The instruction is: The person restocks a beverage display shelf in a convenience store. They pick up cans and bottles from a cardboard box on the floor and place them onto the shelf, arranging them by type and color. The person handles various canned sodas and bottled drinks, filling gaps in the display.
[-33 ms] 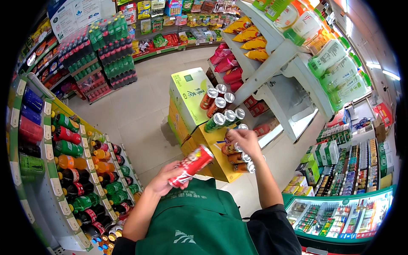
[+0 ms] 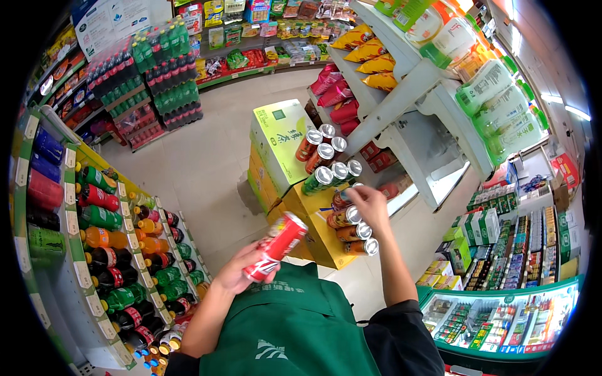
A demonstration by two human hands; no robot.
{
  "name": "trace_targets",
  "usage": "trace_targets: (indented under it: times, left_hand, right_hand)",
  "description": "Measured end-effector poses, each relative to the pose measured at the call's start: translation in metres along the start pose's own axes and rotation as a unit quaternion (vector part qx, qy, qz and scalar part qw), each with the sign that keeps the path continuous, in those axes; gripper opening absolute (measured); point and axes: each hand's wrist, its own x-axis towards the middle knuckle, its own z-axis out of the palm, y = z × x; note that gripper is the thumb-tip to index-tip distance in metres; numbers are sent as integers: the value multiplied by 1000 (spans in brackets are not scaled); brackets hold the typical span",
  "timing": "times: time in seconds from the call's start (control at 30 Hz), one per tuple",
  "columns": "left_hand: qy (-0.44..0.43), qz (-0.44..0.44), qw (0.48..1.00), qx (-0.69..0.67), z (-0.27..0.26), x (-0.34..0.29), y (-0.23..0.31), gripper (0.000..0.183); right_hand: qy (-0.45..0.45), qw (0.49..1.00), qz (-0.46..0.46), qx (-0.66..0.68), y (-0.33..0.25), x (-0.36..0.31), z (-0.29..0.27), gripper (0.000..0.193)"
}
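A red drink can is held tilted in my left hand, fingers wrapped round its lower part, in front of my green apron. My right hand reaches over the yellow carton, its bent fingers at the top of an orange-brown can. The fingertips are blurred and partly hidden, so I cannot tell whether they grip it. Nearer to me on that carton is a row of orange-brown cans. Farther back stand green cans and red-brown cans, silver lids up.
A light green carton adjoins the yellow one. White shelving with snack bags and large bottles rises at the right. Bottle racks line the left, and a glass display counter curves at the lower right. Stacked bottle packs stand behind.
My right hand has shifted slightly right, uncovering more of the orange-brown can by its fingers. The red can in my left hand has moved a little left and turned more upright.
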Motion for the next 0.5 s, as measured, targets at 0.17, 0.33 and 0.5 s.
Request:
trace_targets:
  times: [0.17, 0.33, 0.5]
  left_hand:
    - [43, 127, 989, 57, 7, -63, 0, 74]
    - [313, 197, 831, 416, 36, -146, 2, 75]
    - [392, 252, 607, 644, 93, -241, 13, 62]
  right_hand:
    - [86, 970, -12, -227, 71, 29, -1, 74]
    - [-35, 973, 16, -228, 71, 47, 23, 74]
    - [-50, 978, -69, -192, 118, 63, 18, 70]
